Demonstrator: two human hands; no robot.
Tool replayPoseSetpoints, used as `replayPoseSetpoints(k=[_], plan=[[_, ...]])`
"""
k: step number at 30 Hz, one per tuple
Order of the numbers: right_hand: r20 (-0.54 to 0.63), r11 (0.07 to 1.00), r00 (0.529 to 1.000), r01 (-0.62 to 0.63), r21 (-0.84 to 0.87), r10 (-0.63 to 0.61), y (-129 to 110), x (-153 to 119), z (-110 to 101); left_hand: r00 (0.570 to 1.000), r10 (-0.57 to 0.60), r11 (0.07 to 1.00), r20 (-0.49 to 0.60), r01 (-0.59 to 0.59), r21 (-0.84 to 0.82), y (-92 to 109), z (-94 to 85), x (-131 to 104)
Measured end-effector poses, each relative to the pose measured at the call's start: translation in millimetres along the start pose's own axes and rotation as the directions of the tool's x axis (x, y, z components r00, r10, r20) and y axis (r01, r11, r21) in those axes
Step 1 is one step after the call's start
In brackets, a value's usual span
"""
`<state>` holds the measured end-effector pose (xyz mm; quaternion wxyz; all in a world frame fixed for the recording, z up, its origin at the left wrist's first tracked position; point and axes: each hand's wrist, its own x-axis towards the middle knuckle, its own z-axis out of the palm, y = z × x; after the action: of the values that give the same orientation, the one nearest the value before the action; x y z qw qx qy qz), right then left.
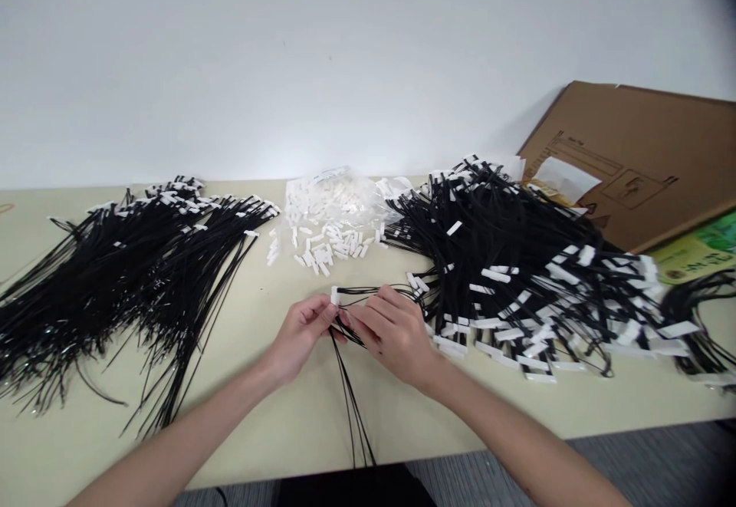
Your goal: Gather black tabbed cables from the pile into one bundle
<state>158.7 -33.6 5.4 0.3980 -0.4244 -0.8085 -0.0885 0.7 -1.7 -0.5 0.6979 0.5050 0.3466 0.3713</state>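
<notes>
My left hand and my right hand meet at the middle of the pale table. Together they pinch a small bundle of thin black wires that trails toward the table's front edge. A small white connector sits at the wire end between my left thumb and fingers. My right fingers pinch the same wire ends just beside it.
A large heap of black wires lies at the left. Loose white connectors and a clear bag of them sit behind my hands. A pile of wires with white tags fills the right. A cardboard box leans on the wall.
</notes>
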Motion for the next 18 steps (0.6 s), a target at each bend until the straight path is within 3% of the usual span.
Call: replayPoseSetpoints(k=[10,15,18], plan=[[-0.013,1.0,1.0,0.011,0.021,-0.011,1.8,0.2,4.9,1.0,0.005,0.999,0.005,-0.005,0.047,-0.4,3.0,-2.8],[-0.105,0.997,0.994,-0.006,0.082,0.015,-0.2,3.7,-1.9,0.998,-0.029,0.995,-0.06,0.023,-0.099,1.8,-0.1,0.5],[-0.092,0.995,0.994,0.062,0.075,-0.055,-2.1,4.3,-4.9,0.99,-0.059,0.97,-0.128,0.027,-0.242,3.1,-5.2,4.1]])
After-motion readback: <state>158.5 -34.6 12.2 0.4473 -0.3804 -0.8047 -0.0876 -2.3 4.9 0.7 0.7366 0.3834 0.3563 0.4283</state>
